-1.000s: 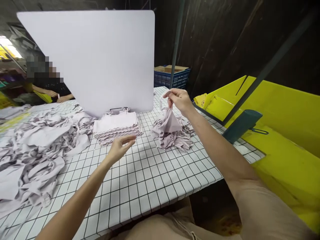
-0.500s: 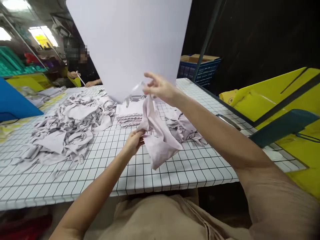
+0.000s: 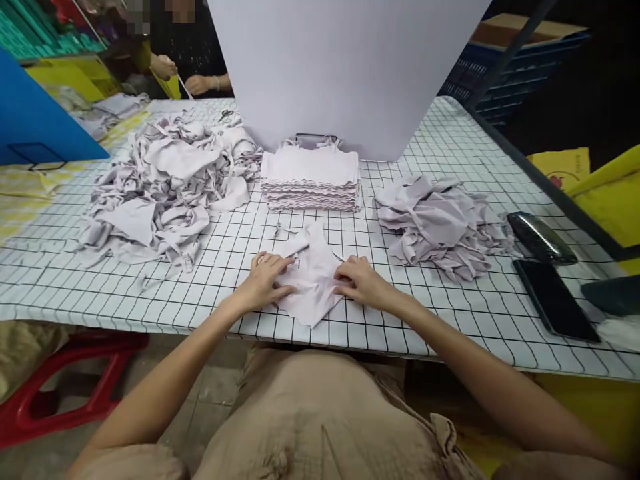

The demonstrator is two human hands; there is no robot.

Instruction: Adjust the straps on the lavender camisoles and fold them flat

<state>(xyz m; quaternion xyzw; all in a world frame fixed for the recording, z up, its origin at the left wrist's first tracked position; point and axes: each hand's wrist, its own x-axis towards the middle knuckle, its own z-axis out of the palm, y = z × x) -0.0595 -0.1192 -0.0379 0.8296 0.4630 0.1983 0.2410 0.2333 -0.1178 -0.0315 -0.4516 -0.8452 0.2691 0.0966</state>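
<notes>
A pale lilac strappy garment lies spread on the checked tablecloth in front of me, its lower edge coming to a point toward me. My left hand holds its left edge, thumb and fingers bent onto the cloth. On the opposite edge, the curled fingers of my right hand grip the fabric. Just beyond the garment sits a neat stack of folded matching garments. To the left is a large tangled heap of the same cloth, with a smaller loose pile on the right.
A pale upright board stands behind the stack; a blue board is at left. A phone and a dark shiny object lie at right. Scissors rest near a co-worker's hands. A red stool stands below.
The garment has come down from mid-air onto the table and is spread flat. My raised right hand has lowered to its right edge; my left hand is at its left edge. My view tilts further down.
</notes>
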